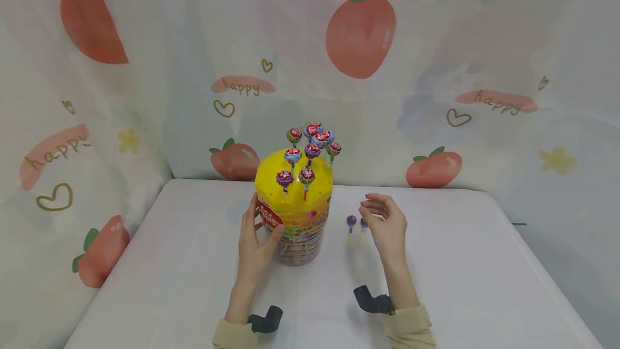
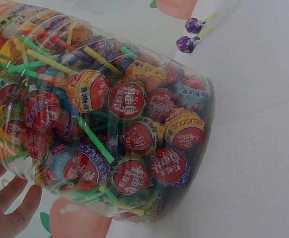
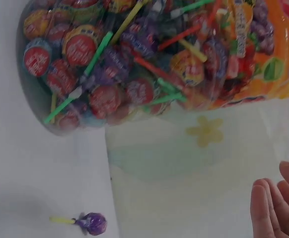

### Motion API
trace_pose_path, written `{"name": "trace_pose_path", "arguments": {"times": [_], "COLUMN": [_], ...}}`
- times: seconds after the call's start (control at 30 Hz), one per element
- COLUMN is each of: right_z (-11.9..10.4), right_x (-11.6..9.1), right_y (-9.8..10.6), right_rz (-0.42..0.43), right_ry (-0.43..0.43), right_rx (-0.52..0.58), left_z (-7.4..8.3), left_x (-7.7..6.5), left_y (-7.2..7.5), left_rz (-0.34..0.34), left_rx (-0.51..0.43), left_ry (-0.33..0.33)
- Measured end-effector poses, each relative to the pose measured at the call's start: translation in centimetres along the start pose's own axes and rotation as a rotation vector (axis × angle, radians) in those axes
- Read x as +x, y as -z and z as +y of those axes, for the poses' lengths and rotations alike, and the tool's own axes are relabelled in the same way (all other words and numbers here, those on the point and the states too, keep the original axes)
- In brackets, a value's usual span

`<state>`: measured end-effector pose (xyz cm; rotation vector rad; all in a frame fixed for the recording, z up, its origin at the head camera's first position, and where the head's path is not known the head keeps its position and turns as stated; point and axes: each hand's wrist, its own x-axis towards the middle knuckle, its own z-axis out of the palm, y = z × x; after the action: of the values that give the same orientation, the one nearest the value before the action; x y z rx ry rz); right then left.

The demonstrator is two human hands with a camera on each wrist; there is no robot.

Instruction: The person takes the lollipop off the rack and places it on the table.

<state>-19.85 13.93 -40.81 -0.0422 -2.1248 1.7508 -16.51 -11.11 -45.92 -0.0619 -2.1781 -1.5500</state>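
Note:
A clear plastic jar (image 1: pixel 300 252) full of wrapped lollipops stands upright on the table, with a yellow lid (image 1: pixel 271 168). Several lollipops (image 1: pixel 312 149) stick up from the lid by their sticks. My left hand (image 1: pixel 255 249) holds the jar's left side, thumb on the front and fingers around the side; in the left wrist view its fingertips are right at the jar wall. To the right of the jar, my right hand (image 1: pixel 387 225) hangs with bent fingers, nothing between thumb and fingertips. Beside it lie two purple lollipops (image 1: pixel 351 221) with yellow sticks; the hand partly covers one.
A white cloth covers the table (image 1: pixel 169 263). Behind it hangs a printed fabric backdrop (image 1: pixel 300 26) with fruit and "happy" lettering. Black wrist mounts (image 1: pixel 373 300) sit on both forearms.

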Motion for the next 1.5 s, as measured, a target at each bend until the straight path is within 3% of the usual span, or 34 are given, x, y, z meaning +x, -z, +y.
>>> {"name": "trace_pose_path", "arguments": {"times": [0.37,0.57,1.03,1.5], "right_z": [-3.8,-5.5,-8.0,-9.2], "right_x": [-2.1,-2.8,-3.7,-3.8], "right_y": [-1.9,-3.0,-5.1,-6.4], "right_rz": [-0.088,-0.118,-0.215,-0.178], "right_ry": [0.147,0.247,0.406,0.421], "right_rx": [0.183,0.273,0.253,0.206], "left_z": [0.4,0.2,-0.1,-0.1], "left_x": [-0.1,0.0,0.0,0.0], "left_y": [0.1,0.1,-0.1,-0.1], "left_rz": [-0.006,-0.003,0.012,0.015], "left_rx": [0.003,-0.001,-0.010,0.007], "left_ry": [0.032,0.015,0.003,-0.006]}}
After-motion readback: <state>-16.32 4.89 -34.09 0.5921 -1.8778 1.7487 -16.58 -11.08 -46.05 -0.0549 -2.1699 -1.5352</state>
